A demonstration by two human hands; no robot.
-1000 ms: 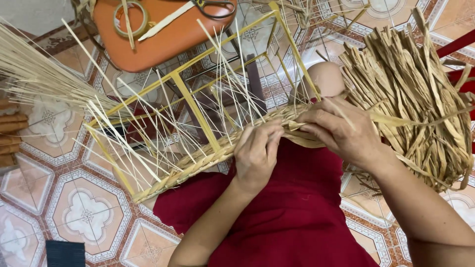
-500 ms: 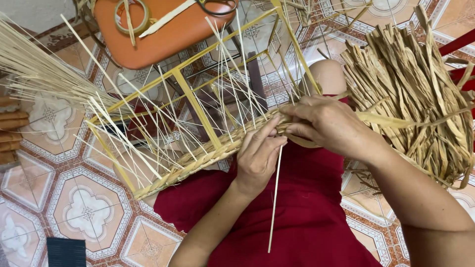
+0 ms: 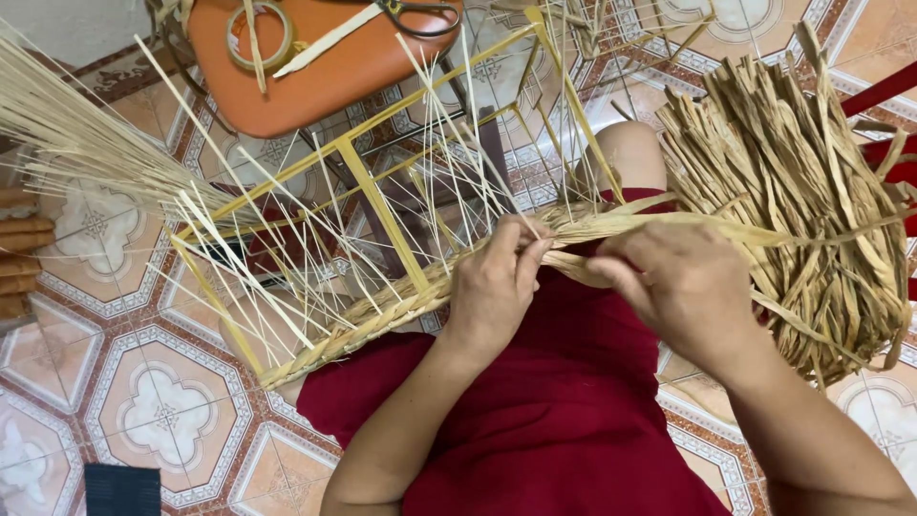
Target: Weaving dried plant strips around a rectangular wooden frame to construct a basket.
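My left hand [image 3: 495, 279] pinches the end of a braided straw edge [image 3: 373, 323] that runs along a yellow frame [image 3: 377, 196] resting over my red-clad lap. Thin pale sticks [image 3: 287, 229] fan out from the braid across the frame. My right hand [image 3: 680, 287] grips flat dried straw strands [image 3: 659, 225] that lead into the braid. A large bundle of dried straw strips [image 3: 802, 191] lies to the right, beside my knee.
An orange stool [image 3: 315, 57] at the top holds a tape roll [image 3: 260, 29], scissors [image 3: 420, 14] and a strip. A sheaf of thin pale sticks [image 3: 76, 143] lies at the left. The floor is patterned tile [image 3: 162, 420]. A dark object [image 3: 122, 489] sits at bottom left.
Both hands have shifted along the braid and my right hand has dropped lower. The thin stick that hung down over my lap half a second ago is gone from there.
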